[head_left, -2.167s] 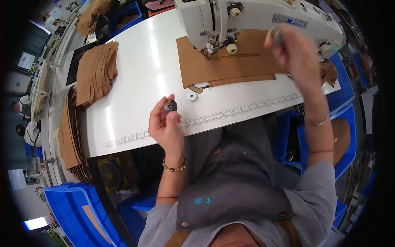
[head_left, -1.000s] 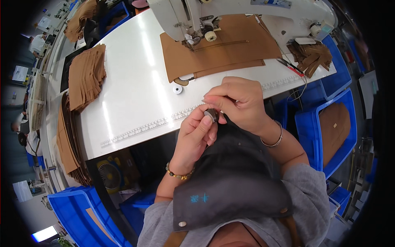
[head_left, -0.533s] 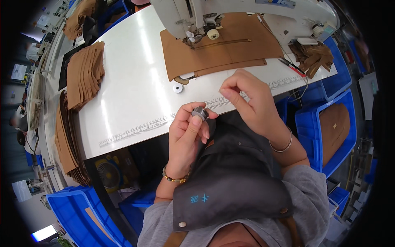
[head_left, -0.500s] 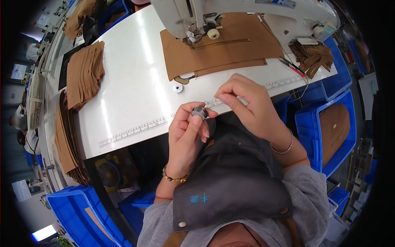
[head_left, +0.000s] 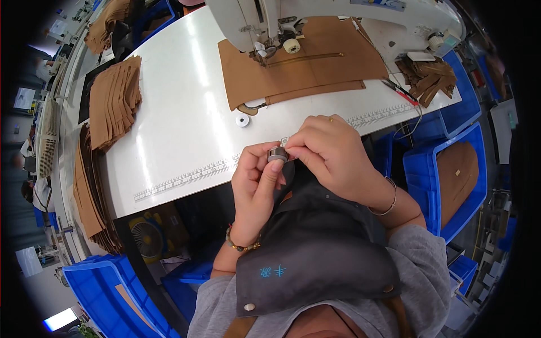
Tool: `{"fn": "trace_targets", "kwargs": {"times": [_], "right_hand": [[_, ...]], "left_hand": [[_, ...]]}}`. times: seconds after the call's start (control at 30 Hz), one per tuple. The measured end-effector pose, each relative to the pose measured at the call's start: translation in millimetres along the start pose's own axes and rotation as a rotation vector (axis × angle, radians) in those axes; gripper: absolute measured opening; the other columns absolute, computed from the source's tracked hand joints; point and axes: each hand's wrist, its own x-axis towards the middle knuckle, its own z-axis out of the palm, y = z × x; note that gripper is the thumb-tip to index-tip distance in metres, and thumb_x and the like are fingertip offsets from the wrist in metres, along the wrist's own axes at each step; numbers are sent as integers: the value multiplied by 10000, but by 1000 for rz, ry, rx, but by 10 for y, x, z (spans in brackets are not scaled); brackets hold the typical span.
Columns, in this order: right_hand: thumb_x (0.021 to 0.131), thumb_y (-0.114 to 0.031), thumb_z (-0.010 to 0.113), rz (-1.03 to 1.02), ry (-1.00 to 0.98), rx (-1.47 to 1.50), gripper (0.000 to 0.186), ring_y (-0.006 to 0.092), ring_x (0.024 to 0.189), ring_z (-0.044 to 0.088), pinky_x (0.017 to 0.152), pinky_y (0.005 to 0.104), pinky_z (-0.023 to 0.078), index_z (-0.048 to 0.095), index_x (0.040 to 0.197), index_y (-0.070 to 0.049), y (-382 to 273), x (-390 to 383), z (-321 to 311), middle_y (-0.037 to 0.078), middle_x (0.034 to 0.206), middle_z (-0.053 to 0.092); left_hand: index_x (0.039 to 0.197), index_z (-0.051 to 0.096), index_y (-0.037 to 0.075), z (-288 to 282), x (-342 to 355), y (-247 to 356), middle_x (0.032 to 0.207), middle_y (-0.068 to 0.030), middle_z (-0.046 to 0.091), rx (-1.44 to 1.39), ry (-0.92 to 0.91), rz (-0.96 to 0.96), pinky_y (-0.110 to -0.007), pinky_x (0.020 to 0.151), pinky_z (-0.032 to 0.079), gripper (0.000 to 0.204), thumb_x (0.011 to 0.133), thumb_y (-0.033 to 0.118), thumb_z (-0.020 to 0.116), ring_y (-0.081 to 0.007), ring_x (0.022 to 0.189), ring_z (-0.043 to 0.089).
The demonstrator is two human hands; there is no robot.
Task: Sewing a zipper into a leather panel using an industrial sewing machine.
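Over the table's front edge, my left hand [head_left: 255, 180] grips a small round metal bobbin case [head_left: 277, 154] between thumb and fingers. My right hand [head_left: 329, 155] is closed in a pinch right beside the case; whatever its fingertips hold is too fine to make out. A white bobbin [head_left: 242, 120] lies on the table beyond my left hand. Farther back, brown leather panels [head_left: 315, 73] with a zipper strip [head_left: 307, 58] lie under the head of a white sewing machine [head_left: 242, 25].
Stacked brown pieces [head_left: 115, 101] lie at the table's left. Red-handled snips [head_left: 403, 93] and leather scraps [head_left: 431, 79] are at the right. A ruler strip [head_left: 186, 181] runs along the front edge. Blue bins [head_left: 420, 186] stand on both sides below the tabletop.
My right hand has moved left and down, bringing its pinched fingertips up to the bobbin case. My left hand has turned the case slightly and stays near the same place.
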Motion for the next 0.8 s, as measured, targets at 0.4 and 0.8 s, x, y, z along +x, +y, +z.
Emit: {"fn": "trace_targets", "kwargs": {"times": [0.4,0.8], "right_hand": [[948,-81,657,157,38,274,64,296,782,638,741,385,477,636,906,-38,56,16,43,100,863,656],[1019,-112,608,298,-5,469,153,221,818,646,757,337,503,668,982,24,53,8,-12,126,900,666]], "left_hand": [[1280,577,-19,-11,15,-6,1036,-114,721,-61,-17,-16,-219,627,478,303,1074,201,608,-73,711,587],[1296,584,-22,-54,52,-6,1069,-134,711,-293,-50,-133,-218,583,464,323,1093,228,564,-88,682,571]]}}
